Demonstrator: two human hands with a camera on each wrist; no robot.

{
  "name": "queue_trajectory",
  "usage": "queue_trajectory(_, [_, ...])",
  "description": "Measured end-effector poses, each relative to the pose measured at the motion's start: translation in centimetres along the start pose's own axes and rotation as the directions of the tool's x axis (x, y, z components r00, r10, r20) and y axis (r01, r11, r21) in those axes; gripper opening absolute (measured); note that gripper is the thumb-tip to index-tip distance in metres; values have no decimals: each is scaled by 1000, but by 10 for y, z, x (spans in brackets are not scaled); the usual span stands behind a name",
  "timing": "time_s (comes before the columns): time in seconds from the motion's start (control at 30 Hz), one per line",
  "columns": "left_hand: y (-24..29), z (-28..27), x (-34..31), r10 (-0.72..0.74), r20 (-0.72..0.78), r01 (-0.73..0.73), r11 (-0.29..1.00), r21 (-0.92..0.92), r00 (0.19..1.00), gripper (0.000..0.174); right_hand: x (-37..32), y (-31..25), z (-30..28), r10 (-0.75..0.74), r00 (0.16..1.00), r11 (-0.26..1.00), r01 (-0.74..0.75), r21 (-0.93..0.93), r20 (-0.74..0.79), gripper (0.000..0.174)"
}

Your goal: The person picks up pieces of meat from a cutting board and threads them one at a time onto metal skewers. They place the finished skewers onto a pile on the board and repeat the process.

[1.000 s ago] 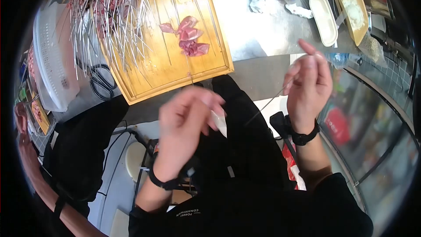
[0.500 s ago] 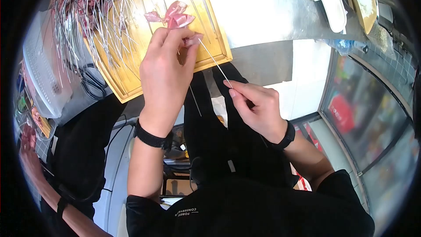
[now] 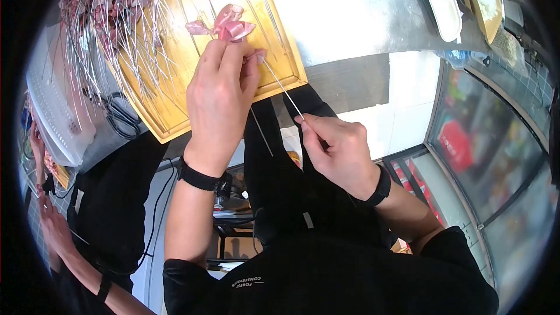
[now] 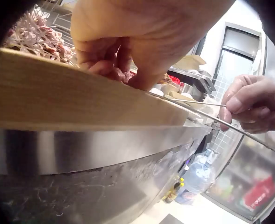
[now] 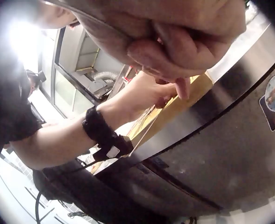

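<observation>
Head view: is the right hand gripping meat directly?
No, the right hand pinches a thin skewer, while the left hand holds meat at the board's edge.

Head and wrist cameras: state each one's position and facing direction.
Head: on the head, facing forward and down at wooden board and meat; left hand and right hand show.
Left wrist: on that wrist, facing past the board's edge; both hands show.
Right wrist: on that wrist, facing the left forearm; both hands show.
Wrist views share the board and hands.
</observation>
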State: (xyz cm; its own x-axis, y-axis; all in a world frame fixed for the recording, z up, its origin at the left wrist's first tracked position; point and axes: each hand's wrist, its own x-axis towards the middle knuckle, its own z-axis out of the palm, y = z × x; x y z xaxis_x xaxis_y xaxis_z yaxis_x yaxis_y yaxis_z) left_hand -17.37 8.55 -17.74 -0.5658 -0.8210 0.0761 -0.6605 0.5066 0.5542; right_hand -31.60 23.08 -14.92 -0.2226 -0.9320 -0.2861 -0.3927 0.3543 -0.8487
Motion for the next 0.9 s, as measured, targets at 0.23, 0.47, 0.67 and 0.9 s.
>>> queue_trajectory(0.23, [-6,3,-6,29,-7,-29,998,-63,1000,15,20,6,10,-82,996,996,82,-46,-19,12])
queue_trajectory(0.47, [0,-16,-1,-153,6,153,983,-104,988,17,11,8,23,-43,994,997,50,65,-102,13])
queue_trajectory(0.67, [-3,-7,15,-46,-38,48,998,43,998,13,0,16,26,-28,995,998,34,58,-93,13])
queue_trajectory(0.9, [-6,-16,14,-29,54,29,1000,-3,998,11,-1,19,27,-79,991,995,85,56,-105,12])
